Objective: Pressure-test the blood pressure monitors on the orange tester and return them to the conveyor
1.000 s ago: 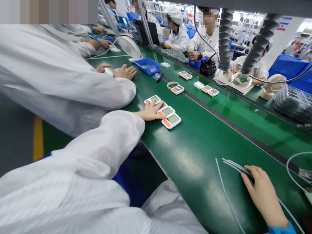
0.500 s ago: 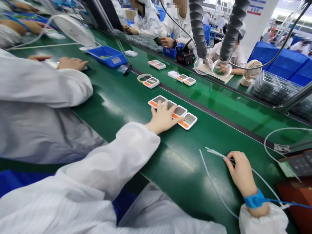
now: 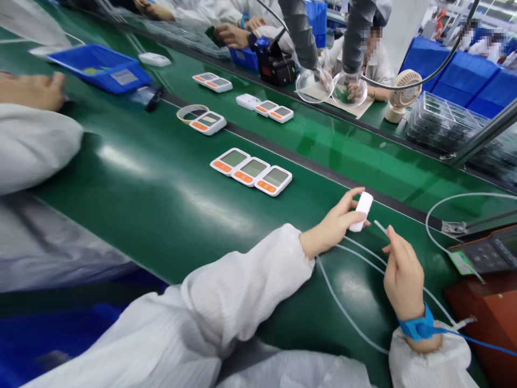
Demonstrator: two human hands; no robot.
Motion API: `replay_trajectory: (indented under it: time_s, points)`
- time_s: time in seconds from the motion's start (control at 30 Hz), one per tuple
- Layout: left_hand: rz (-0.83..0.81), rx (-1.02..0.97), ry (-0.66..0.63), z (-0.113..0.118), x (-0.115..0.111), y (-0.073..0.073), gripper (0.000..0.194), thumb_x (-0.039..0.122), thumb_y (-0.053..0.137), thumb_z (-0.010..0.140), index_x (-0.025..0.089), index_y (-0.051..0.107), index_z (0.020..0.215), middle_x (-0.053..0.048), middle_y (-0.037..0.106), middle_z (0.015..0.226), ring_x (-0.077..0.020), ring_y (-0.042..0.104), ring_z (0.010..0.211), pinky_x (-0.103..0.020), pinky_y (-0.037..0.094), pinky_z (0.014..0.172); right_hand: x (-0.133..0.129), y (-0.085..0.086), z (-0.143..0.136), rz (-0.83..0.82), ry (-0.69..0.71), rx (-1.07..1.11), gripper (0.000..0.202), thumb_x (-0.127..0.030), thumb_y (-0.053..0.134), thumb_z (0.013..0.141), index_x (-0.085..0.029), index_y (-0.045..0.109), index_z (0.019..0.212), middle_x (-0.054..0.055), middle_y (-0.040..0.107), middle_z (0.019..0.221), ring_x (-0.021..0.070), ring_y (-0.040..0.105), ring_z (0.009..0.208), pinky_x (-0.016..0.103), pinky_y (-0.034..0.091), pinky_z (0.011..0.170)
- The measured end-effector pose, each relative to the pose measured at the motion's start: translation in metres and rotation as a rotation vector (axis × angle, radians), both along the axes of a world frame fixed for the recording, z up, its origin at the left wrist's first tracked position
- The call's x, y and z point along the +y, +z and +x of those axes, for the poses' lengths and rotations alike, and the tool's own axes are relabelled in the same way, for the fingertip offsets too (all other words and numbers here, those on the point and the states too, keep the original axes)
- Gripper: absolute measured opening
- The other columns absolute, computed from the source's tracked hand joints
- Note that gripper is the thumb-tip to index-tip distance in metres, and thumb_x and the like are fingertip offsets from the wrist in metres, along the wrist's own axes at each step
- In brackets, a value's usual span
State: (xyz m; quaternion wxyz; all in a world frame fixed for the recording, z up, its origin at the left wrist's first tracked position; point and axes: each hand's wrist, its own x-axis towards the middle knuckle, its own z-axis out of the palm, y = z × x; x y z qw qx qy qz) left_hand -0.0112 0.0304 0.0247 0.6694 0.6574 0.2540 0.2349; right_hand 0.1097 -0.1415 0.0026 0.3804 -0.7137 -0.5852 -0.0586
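My left hand (image 3: 332,226) grips a small white device (image 3: 364,206) by its sides, raised and turned edge-on, so its screen is hidden from me. Close to its right side, my right hand (image 3: 404,272) pinches a thin white tube (image 3: 380,227), its free end pointing at the device but apart from it. Other thin tubes (image 3: 343,306) lie on the green worktop below both hands. Left of my hands, three white devices with grey screens and orange buttons (image 3: 253,171) lie in a touching row. A blue wrist strap (image 3: 418,325) circles my right wrist.
Beyond the dark strip sit more white devices (image 3: 274,110), and a roll of tape (image 3: 191,112) lies nearer. A blue tray (image 3: 100,67) is at left, beside a co-worker's sleeve (image 3: 38,143). A small fan (image 3: 404,91) stands behind; an orange-brown box (image 3: 484,312) is at right.
My left hand has left the row and moved right, lifting one device from it; three stay there. My right hand has raised one tube end toward the device. The view has shifted right.
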Motion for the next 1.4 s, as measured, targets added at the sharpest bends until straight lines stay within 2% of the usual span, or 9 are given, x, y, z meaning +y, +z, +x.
replay_trajectory:
  time_s: [0.07,0.1,0.17,0.23,0.33,0.53,0.73,1.0,1.4]
  points:
    - [-0.366,-0.211,-0.078,0.008,-0.018,-0.006,0.07,0.035,0.058,0.079,0.023,0.034,0.143,-0.009,0.054,0.117,-0.0204,0.065,0.086,-0.039,0.051,0.084,-0.001,0.004,0.002,0.03,-0.024,-0.052,0.043,-0.014,0.035,0.101,-0.025,0.055,0.138,0.008,0.066,0.114,0.0174,0.067,0.093,0.033,0.056,0.082]
    - [-0.485,-0.266,-0.114,0.01,-0.026,-0.009,0.069,0.037,0.06,0.079,0.023,0.037,0.142,-0.008,0.055,0.115,-0.0191,0.065,0.084,-0.037,0.05,0.081,-0.001,0.006,0.002,0.044,-0.041,-0.072,0.038,-0.016,0.039,0.101,-0.024,0.06,0.132,0.008,0.066,0.111,0.0183,0.066,0.095,0.033,0.056,0.082]
    - [-0.613,-0.296,-0.149,0.012,-0.037,-0.016,0.065,0.039,0.065,0.078,0.02,0.044,0.137,-0.007,0.056,0.107,-0.017,0.063,0.08,-0.032,0.049,0.076,-0.001,0.008,0.001,0.062,-0.061,-0.089,0.025,-0.021,0.05,0.1,-0.023,0.067,0.119,0.007,0.067,0.103,0.0185,0.066,0.091,0.032,0.055,0.08]
    - [-0.66,-0.287,-0.16,0.011,-0.041,-0.018,0.062,0.043,0.067,0.079,0.018,0.049,0.133,-0.006,0.057,0.101,-0.0157,0.06,0.079,-0.029,0.046,0.072,-0.001,0.009,-0.001,0.068,-0.051,-0.074,0.015,-0.025,0.058,0.098,-0.023,0.069,0.107,0.005,0.068,0.096,0.0169,0.065,0.082,0.03,0.054,0.075]
    - [-0.637,-0.257,-0.185,0.008,-0.038,-0.016,0.057,0.049,0.063,0.084,0.017,0.052,0.13,-0.005,0.057,0.098,-0.0147,0.056,0.079,-0.028,0.043,0.07,0.0,0.009,-0.002,0.064,-0.025,-0.033,0.007,-0.026,0.062,0.096,-0.022,0.068,0.095,0.003,0.068,0.089,0.0163,0.064,0.08,0.029,0.052,0.071]
    - [-0.488,-0.201,-0.248,0.004,-0.039,-0.011,0.063,0.059,0.062,0.084,0.017,0.052,0.128,-0.004,0.054,0.094,-0.0146,0.053,0.078,-0.029,0.042,0.07,-0.001,0.012,-0.004,0.008,0.016,-0.003,0.005,-0.022,0.061,0.097,-0.02,0.065,0.095,0.002,0.068,0.088,0.0164,0.063,0.083,0.03,0.05,0.076]
    - [-0.451,-0.17,-0.288,0.004,-0.04,-0.009,0.063,0.06,0.061,0.084,0.017,0.05,0.13,-0.005,0.053,0.096,-0.014,0.054,0.076,-0.03,0.044,0.07,-0.002,0.019,-0.009,0.07,-0.039,-0.021,0.007,-0.023,0.06,0.097,-0.021,0.062,0.091,0.002,0.066,0.085,0.0161,0.062,0.081,0.029,0.049,0.075]
    - [-0.208,-0.067,-0.263,0.001,-0.04,-0.011,0.053,0.054,0.048,0.093,0.018,0.051,0.132,-0.005,0.056,0.098,-0.0151,0.049,0.079,-0.029,0.039,0.071,-0.003,0.017,-0.01,0.007,0.012,0.017,0.004,-0.022,0.06,0.097,-0.022,0.064,0.096,-0.001,0.07,0.087,0.0131,0.066,0.077,0.025,0.049,0.072]
    - [-0.316,-0.089,-0.279,0.005,-0.039,-0.01,0.056,0.054,0.056,0.089,0.017,0.053,0.13,-0.006,0.057,0.101,-0.0144,0.051,0.079,-0.028,0.042,0.071,-0.003,0.016,-0.008,0.007,-0.006,0.072,0.008,-0.025,0.06,0.095,-0.021,0.064,0.09,-0.001,0.068,0.081,0.014,0.062,0.072,0.026,0.048,0.07]
